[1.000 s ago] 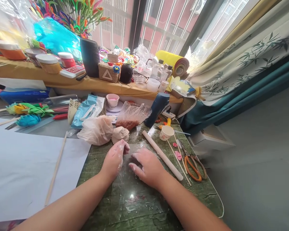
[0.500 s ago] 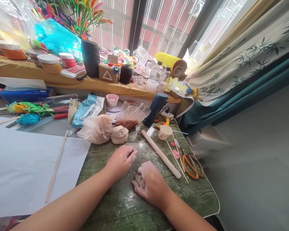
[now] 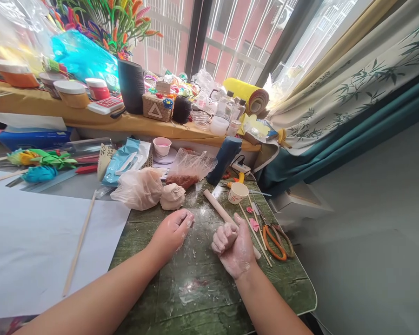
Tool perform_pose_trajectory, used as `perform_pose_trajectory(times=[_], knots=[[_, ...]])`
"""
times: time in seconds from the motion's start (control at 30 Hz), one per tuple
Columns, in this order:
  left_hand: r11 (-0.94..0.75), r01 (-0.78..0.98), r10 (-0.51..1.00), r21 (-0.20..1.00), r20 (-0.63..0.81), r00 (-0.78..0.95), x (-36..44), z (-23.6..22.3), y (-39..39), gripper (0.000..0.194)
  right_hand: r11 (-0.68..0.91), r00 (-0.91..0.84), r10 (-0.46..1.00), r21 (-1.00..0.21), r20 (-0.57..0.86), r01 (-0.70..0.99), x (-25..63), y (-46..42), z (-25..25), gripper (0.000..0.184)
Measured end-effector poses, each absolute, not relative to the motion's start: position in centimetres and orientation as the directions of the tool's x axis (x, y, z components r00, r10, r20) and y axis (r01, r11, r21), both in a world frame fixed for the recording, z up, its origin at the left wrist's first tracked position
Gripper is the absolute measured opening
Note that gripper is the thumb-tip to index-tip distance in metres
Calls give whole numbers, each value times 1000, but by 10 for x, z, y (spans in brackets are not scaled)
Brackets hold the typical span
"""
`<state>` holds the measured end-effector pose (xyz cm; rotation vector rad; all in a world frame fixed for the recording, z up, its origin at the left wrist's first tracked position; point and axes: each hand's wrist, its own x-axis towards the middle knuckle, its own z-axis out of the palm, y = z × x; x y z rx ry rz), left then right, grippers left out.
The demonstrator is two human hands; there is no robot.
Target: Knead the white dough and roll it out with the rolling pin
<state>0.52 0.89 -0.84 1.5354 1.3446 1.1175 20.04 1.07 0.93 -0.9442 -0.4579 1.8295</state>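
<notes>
My right hand [image 3: 232, 246] is turned palm up, fingers curled in over a lump of pale clay that is mostly hidden by them. White powder or clay residue coats its palm and fingers. My left hand [image 3: 174, 230] rests on the green tabletop [image 3: 191, 260] with its fingers curled closed; what they hold, if anything, is hidden. Just beyond my left hand sits a bigger piece of pale clay [image 3: 172, 197] beside a crumpled plastic bag [image 3: 137, 188]. A pale rolling pin [image 3: 218, 207] lies diagonally, partly behind my right hand.
Orange-handled scissors [image 3: 275, 243], thin sticks [image 3: 261, 237] and a paper cup [image 3: 237, 192] lie on the right. A bag of brown clay [image 3: 184, 174] and a dark blue cylinder [image 3: 224, 160] stand behind. White paper [image 3: 38, 246] with a wooden stick [image 3: 79, 244] covers the left.
My right hand has lifted from the tabletop, moved slightly right and rolled over from palm down to palm up, its fingers closing around the clay. My left hand has barely shifted.
</notes>
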Motion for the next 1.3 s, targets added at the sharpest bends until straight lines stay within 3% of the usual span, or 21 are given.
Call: perform_pose_trajectory(times=[0.13,0.33,0.43,0.5,0.6,0.67,0.8,0.9,0.97,1.03,1.2,1.3], knots=[[-121,284,993,951,111,50,4,-10,9,36,-400,-197,914,-713,-354,-576,198,11,0,63],[-125,321,992,939,111,62,3,-10,10,37,-328,-178,945,-814,-276,-480,196,14,-12,58],[-168,407,986,898,160,53,5,-9,6,31,-285,-178,957,-855,-229,-433,193,12,-4,47],[-266,449,963,853,260,77,8,-7,1,24,-285,-236,950,-876,-204,-389,190,5,7,49],[-453,455,891,767,377,253,15,0,-10,49,-293,-382,910,-904,-163,-311,185,-12,25,62],[-521,448,848,727,377,373,21,5,-16,54,-303,-471,872,-906,-138,-296,182,-24,34,66],[-450,513,889,732,312,334,24,11,-19,24,-491,-628,740,-831,-240,-261,191,-30,29,69],[-297,521,954,800,234,185,18,7,-10,34,-458,-421,839,-864,-344,-207,207,-16,9,64],[-208,499,978,841,180,104,13,4,-3,44,-309,-196,943,-929,-270,-203,217,-4,-7,58],[-153,485,988,861,150,45,10,0,3,48,-191,-77,981,-960,-178,-207,224,5,-20,54],[-151,570,983,807,183,3,12,-7,8,49,-143,-60,989,-960,-132,-239,228,8,-37,46],[-199,589,976,783,210,51,15,-5,7,38,-135,-71,990,-955,-120,-264,229,7,-36,41]])
